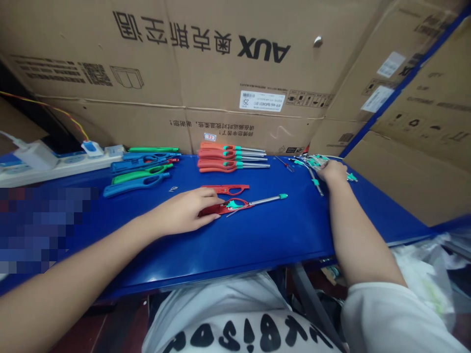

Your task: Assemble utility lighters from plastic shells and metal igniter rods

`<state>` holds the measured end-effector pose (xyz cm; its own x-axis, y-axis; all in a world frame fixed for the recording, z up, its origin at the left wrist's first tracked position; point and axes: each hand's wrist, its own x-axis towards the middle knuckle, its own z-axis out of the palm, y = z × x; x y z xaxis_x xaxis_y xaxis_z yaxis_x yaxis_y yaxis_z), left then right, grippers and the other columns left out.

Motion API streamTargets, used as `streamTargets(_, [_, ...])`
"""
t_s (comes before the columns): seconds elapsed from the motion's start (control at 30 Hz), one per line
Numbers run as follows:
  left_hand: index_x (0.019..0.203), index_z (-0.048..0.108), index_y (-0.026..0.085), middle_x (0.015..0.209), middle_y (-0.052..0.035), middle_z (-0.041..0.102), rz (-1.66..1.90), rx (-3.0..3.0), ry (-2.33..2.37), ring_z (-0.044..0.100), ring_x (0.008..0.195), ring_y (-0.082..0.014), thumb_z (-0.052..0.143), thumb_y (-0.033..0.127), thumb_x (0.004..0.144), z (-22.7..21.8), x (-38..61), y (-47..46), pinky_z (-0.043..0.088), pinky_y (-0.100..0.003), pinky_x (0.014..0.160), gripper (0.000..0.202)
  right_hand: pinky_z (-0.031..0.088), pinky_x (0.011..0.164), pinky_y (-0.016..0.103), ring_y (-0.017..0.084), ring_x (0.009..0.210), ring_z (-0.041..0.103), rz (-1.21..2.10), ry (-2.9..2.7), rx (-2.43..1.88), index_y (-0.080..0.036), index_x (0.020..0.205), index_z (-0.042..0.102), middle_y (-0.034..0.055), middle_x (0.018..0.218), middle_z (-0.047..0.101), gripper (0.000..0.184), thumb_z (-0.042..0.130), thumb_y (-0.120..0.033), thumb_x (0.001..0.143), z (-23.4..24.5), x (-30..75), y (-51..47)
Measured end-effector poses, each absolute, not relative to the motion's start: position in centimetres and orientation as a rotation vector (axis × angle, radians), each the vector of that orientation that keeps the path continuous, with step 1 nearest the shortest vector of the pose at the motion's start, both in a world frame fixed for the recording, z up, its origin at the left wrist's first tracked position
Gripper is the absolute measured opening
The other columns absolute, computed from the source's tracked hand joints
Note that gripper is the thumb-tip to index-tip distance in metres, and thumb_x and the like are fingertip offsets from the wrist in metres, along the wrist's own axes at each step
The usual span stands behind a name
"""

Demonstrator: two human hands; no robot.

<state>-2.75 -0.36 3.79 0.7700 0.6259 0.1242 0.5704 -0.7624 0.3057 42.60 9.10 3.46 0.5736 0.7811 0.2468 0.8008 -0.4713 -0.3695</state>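
My left hand (191,208) is closed around the handle end of an open red lighter shell (241,205) on the table. Inside that shell lie green and wire parts, and a metal tube with a green tip (268,199) points right from it. Just behind lies another red shell half (230,189). At the back right, my right hand (332,171) reaches into a pile of green-and-metal lighter parts (312,161); its fingertips are hidden among them, so what they grip, if anything, cannot be made out.
Several red long-nosed lighters (217,159) are lined up at the back. Left of them lie blue and green shells (140,180). A small screwdriver (287,165) rests near the parts pile. A power strip (69,165) stands at left, and cardboard (206,88) walls the blue table (176,260).
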Motion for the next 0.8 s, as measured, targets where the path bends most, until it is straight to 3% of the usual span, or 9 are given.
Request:
streamTargets(0.2, [0.128, 0.069, 0.022, 0.132, -0.0089, 0.068, 0.418, 2.717, 0.888, 0.062, 0.124, -0.0278, 0.058, 0.028, 0.094, 3.4, -2.4, -0.5, 0.049, -0.04, 0.106, 0.036, 0.044, 0.072, 0.03, 0.015, 0.071, 0.054, 0.068, -1.458, -1.946, -0.017, 0.079, 0.062, 0.0027, 0.077, 0.061, 0.014, 0.073, -0.026, 0.076, 5.2, 37.3, 8.9])
streamTargets(0.3, [0.134, 0.065, 0.02, 0.135, -0.0111, 0.067, 0.557, 2.677, 0.964, 0.061, 0.126, -0.0313, 0.068, 0.032, 0.086, 2.9, -2.1, -0.5, 0.046, -0.046, 0.111, 0.05, 0.045, 0.065, 0.029, 0.014, 0.063, 0.052, 0.482, -1.612, -1.486, -0.017, 0.083, 0.064, -0.0001, 0.07, 0.06, 0.025, 0.079, -0.034, 0.071, 5.0, 31.8, 7.7])
streamTargets(0.43, [0.141, 0.059, 0.017, 0.131, -0.013, 0.069, 0.889, 2.395, 0.97, 0.068, 0.117, -0.0272, 0.071, 0.039, 0.087, 1.9, -1.3, -0.6, 0.054, -0.04, 0.104, 0.06, 0.049, 0.069, 0.03, 0.015, 0.066, 0.059, 0.923, -1.81, -1.075, -0.019, 0.081, 0.062, 0.0012, 0.071, 0.065, 0.039, 0.084, -0.048, 0.068, 4.1, 24.8, 4.1])
streamTargets(0.7, [0.133, 0.064, 0.015, 0.122, -0.0113, 0.075, 1.023, 2.001, 0.829, 0.075, 0.103, -0.0247, 0.078, 0.035, 0.083, 0.3, 0.4, -1.2, 0.061, -0.036, 0.094, 0.055, 0.043, 0.059, 0.025, 0.011, 0.062, 0.053, 1.2, -1.781, -0.993, -0.017, 0.081, 0.066, -0.0004, 0.072, 0.066, 0.043, 0.09, -0.047, 0.062, 2.7, 20.7, 0.5])
streamTargets(0.8, [0.13, 0.065, 0.012, 0.116, -0.0111, 0.077, 1.029, 1.949, 0.856, 0.076, 0.099, -0.0241, 0.073, 0.034, 0.088, 0.3, 0.4, -1.3, 0.063, -0.035, 0.09, 0.049, 0.043, 0.059, 0.026, 0.011, 0.061, 0.052, 1.207, -1.83, -0.984, -0.016, 0.081, 0.068, 0.0005, 0.073, 0.068, 0.04, 0.087, -0.049, 0.067, 2.5, 20.7, 0.5])
